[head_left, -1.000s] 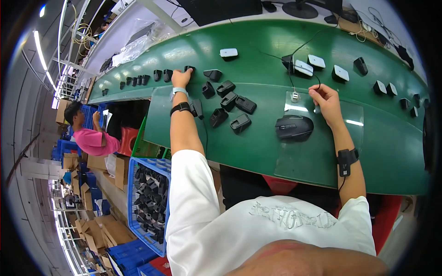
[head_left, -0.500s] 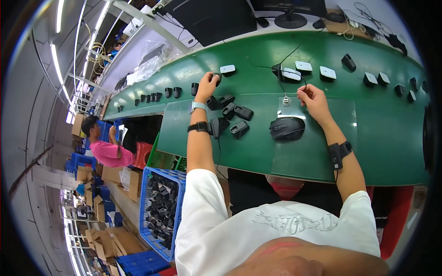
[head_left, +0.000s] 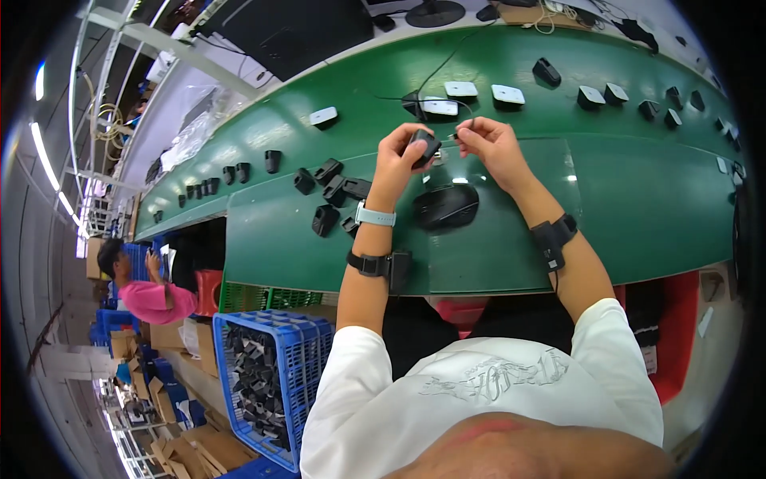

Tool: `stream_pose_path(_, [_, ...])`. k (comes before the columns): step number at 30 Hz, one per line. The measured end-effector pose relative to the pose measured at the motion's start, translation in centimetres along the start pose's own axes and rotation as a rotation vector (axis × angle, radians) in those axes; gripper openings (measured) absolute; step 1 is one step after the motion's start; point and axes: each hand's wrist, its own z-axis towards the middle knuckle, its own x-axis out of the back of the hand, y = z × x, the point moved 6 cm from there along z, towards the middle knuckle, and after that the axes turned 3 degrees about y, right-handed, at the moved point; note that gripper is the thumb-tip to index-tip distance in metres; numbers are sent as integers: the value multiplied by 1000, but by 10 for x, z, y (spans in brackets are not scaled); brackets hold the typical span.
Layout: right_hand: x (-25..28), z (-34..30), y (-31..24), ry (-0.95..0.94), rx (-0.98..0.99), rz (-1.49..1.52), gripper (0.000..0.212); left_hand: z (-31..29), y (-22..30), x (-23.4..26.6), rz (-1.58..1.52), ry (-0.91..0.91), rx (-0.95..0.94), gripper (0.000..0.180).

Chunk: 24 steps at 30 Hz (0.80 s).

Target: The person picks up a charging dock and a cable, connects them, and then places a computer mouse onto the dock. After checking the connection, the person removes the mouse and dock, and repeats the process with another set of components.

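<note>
My left hand [head_left: 399,160] grips a small black plastic device [head_left: 426,148] over the green table [head_left: 335,255]. Close to its right side, my right hand [head_left: 492,150] pinches a thin black cable's small plug [head_left: 455,136] between thumb and fingers. The plug points at the device, with a small gap between them. Just below the hands, a black computer mouse [head_left: 445,207] lies on a clear sheet [head_left: 511,247]. Left of my left wrist is a loose cluster of black plastic devices [head_left: 333,190]. Beyond the hands sit white-topped black units [head_left: 439,107].
More black devices [head_left: 242,172] line the table's left, others [head_left: 590,96] the far right. At lower left stands a blue crate [head_left: 299,375] full of black parts. A co-worker in a pink shirt [head_left: 155,300] is farther left. A monitor stand [head_left: 435,13] is at the back.
My left hand has come right from the table's far left part with the black device, meeting my right hand. The view has shifted, and the hands are now close together.
</note>
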Motion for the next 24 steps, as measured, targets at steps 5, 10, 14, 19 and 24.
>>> stream_pose_path(5, [-10,-5,-4,-3,29,-239,14,-2,-16,4,131,-49,-45,23])
stream_pose_path(10, [-13,-9,-7,28,64,-292,12,-1,-18,5,174,-77,-81,25])
stream_pose_path(14, [-11,-10,-9,27,75,-289,12,0,-20,4,169,-79,-62,25])
stream_pose_path(19, [-19,-12,-7,36,74,-446,12,1,-23,8,182,-63,-35,25])
stream_pose_path(24, [-21,-13,-4,44,80,-587,12,1,-24,9,245,-88,-96,22])
